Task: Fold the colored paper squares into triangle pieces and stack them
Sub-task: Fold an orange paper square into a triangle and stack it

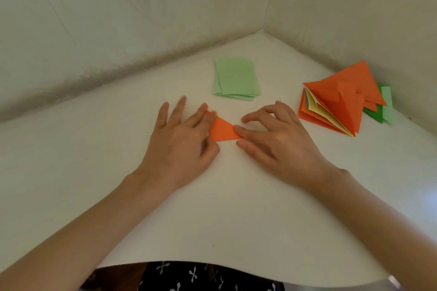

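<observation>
An orange paper piece folded into a triangle lies flat on the white table between my hands. My left hand lies on its left part with fingers stretched out, pressing it down. My right hand presses the right corner with straight fingertips. A small pile of light green paper squares sits behind the hands. At the right stands a stack of folded triangle pieces, mostly orange with yellow and blue ones between.
Darker green and light green pieces lie behind the stack, by the right wall. Walls close off the table at the back and right, meeting in a corner. The table's near edge curves above my patterned clothing.
</observation>
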